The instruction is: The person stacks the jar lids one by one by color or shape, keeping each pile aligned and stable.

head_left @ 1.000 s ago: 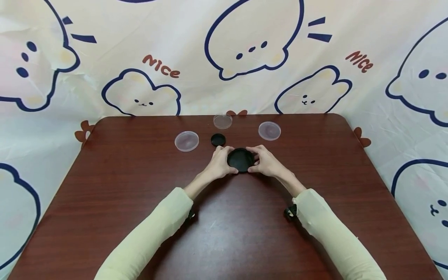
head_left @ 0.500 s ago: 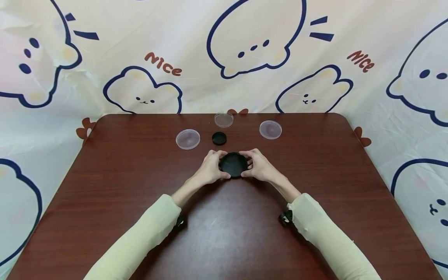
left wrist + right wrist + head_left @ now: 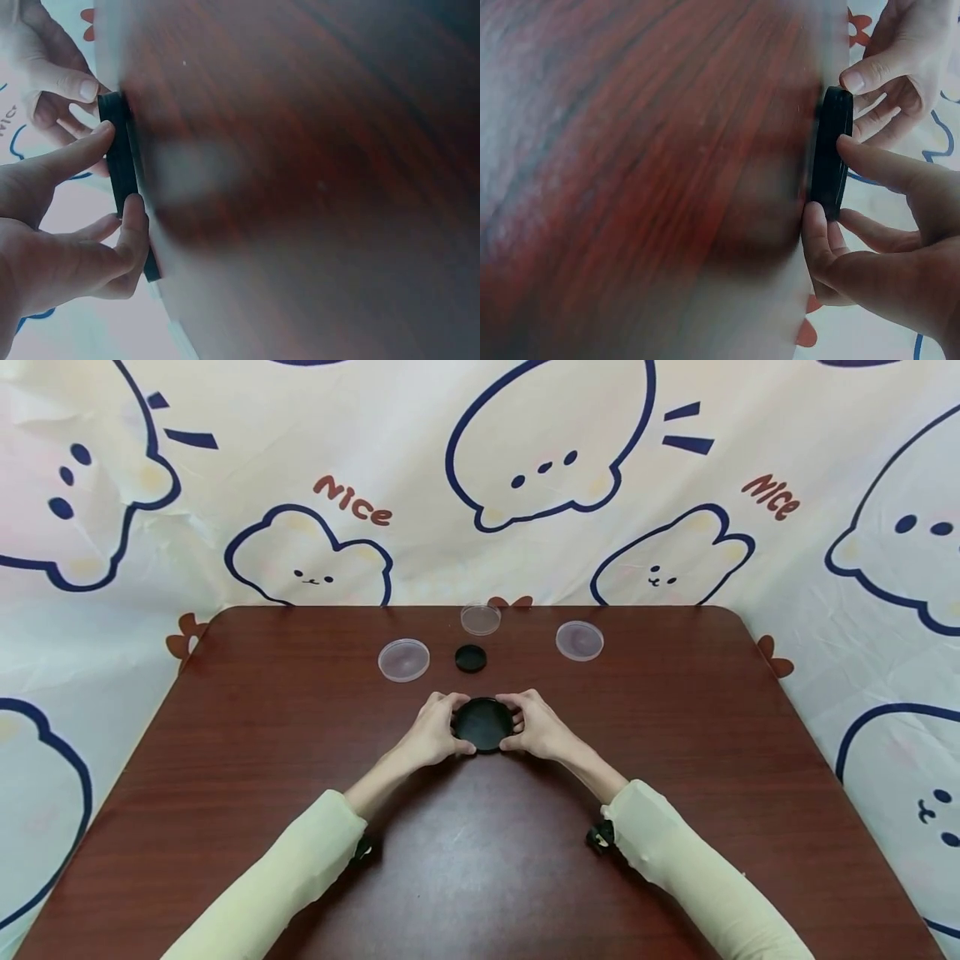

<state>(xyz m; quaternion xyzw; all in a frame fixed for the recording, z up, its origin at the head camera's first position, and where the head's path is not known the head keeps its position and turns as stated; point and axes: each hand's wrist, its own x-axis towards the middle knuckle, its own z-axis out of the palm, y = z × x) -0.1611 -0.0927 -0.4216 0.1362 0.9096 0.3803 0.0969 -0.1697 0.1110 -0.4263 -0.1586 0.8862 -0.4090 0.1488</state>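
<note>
A shallow black round dish (image 3: 483, 725) is held between my two hands near the middle of the table. My left hand (image 3: 435, 730) grips its left edge, fingers at the far side and thumb at the near side. On the opposite edge, my right hand (image 3: 538, 725) grips it in the same way. Both wrist views show the dish (image 3: 122, 161) edge-on, close to the tabletop; whether it touches the wood I cannot tell. Behind the hands lies a smaller black round piece (image 3: 471, 658).
Clear round shallow dishes lie toward the back of the brown table (image 3: 675, 710): one at the left (image 3: 403, 660), one at the right (image 3: 580, 641), one by the far edge (image 3: 480, 619). A printed cloth (image 3: 420, 435) hangs behind and beside the table.
Both hands have moved left and toward the person, carrying or sliding the black round dish with them. The smaller black piece and the clear dishes have stayed in place.
</note>
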